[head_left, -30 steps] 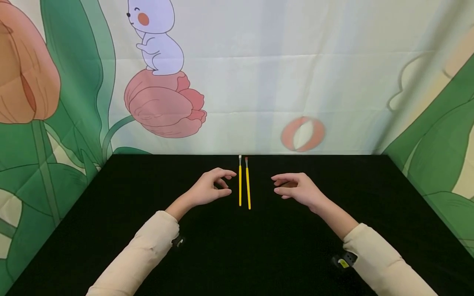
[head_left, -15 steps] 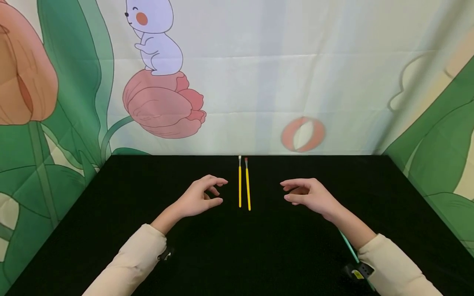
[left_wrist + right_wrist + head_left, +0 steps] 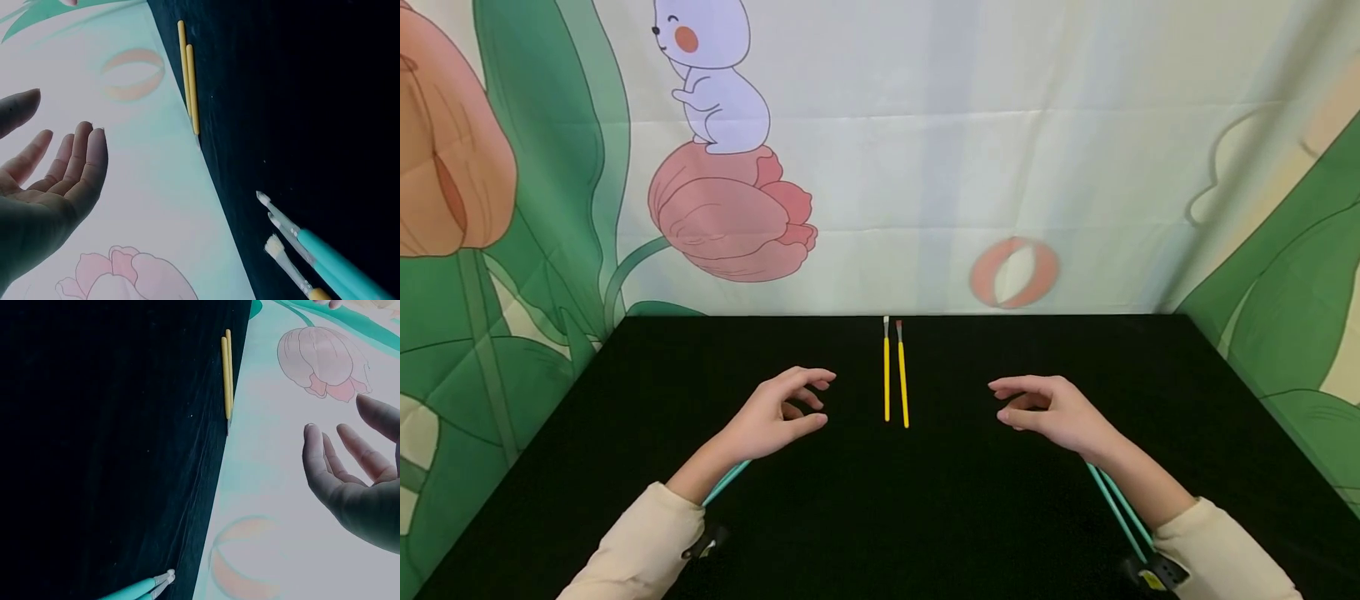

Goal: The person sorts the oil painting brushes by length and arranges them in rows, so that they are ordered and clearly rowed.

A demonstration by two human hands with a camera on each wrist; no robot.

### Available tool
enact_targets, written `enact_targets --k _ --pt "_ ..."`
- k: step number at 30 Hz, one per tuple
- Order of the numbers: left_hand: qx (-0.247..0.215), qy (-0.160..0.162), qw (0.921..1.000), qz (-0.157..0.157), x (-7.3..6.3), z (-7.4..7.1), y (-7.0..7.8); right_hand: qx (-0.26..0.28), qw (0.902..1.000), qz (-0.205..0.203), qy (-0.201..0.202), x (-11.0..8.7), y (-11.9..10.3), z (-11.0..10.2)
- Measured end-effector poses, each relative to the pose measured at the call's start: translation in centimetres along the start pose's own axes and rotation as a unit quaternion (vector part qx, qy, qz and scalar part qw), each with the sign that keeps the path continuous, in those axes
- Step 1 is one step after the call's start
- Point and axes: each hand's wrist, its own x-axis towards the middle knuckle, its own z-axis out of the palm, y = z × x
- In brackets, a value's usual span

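Two yellow-handled paintbrushes lie side by side at the middle of the black tabletop, one with a white tip (image 3: pixel 887 379) and one with a red tip (image 3: pixel 903 385). My left hand (image 3: pixel 775 417) hovers to their left, fingers loosely bent and holding nothing. On the other side my right hand (image 3: pixel 1060 412) is likewise raised, thumb apart from the fingers. Beneath the left forearm, teal-handled paintbrushes (image 3: pixel 337 269) and a yellow-handled paintbrush (image 3: pixel 275 247) show in the left wrist view. Two more teal paintbrushes (image 3: pixel 1116 512) lie under the right forearm, partly hidden by it.
The black tabletop (image 3: pixel 895 517) ends at a hanging cloth (image 3: pixel 880 167) printed with flowers and a white animal. Cloth with green leaves also hangs along the left and right sides. A dark wrist strap (image 3: pixel 1165 573) shows at the right sleeve.
Both hands have drawn back toward the body and spread apart, away from the two yellow paintbrushes. Teal paintbrushes have come into sight beneath both forearms. The yellow paintbrushes have stayed in place.
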Motion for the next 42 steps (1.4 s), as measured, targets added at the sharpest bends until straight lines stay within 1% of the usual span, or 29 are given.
enact_targets --k 6,13,17,20,23,27,34,37,42 --pt "0.006 0.011 0.9999 -0.004 -0.8 -0.4 -0.1 -0.008 0.9999 0.006 0.003 -0.9 0.0 -0.4" --pt "0.009 0.012 0.9998 -0.010 -1.5 -0.7 -0.8 -0.019 0.9997 0.009 0.008 -2.0 0.3 -1.1" --pt "0.004 0.017 0.9997 -0.015 -2.0 -1.0 -1.1 -0.028 0.9995 0.010 0.013 -2.4 0.6 -1.5" --pt "-0.002 0.024 0.9995 -0.020 -2.5 -1.2 -1.2 -0.024 0.9995 0.012 0.017 -2.8 0.8 -1.8" --pt "0.001 0.031 0.9993 -0.020 -2.9 -1.5 -1.3 -0.022 0.9994 0.019 0.020 -3.2 1.0 -2.2" --pt "0.006 0.035 0.9993 -0.014 -3.4 -1.9 -1.3 -0.031 0.9989 0.024 0.025 -3.7 1.2 -2.7" --pt "-0.004 0.035 0.9993 -0.008 -4.1 -2.6 -1.5 -0.045 0.9977 0.027 0.042 -4.4 1.5 -3.2" --pt "-0.006 0.033 0.9993 -0.016 -4.3 -2.8 -1.7 -0.054 0.9971 0.026 0.048 -4.7 1.7 -3.5" --pt "-0.003 0.037 0.9985 -0.039 -4.7 -3.2 -2.4 -0.056 0.9965 0.032 0.052 -5.2 2.2 -4.0"
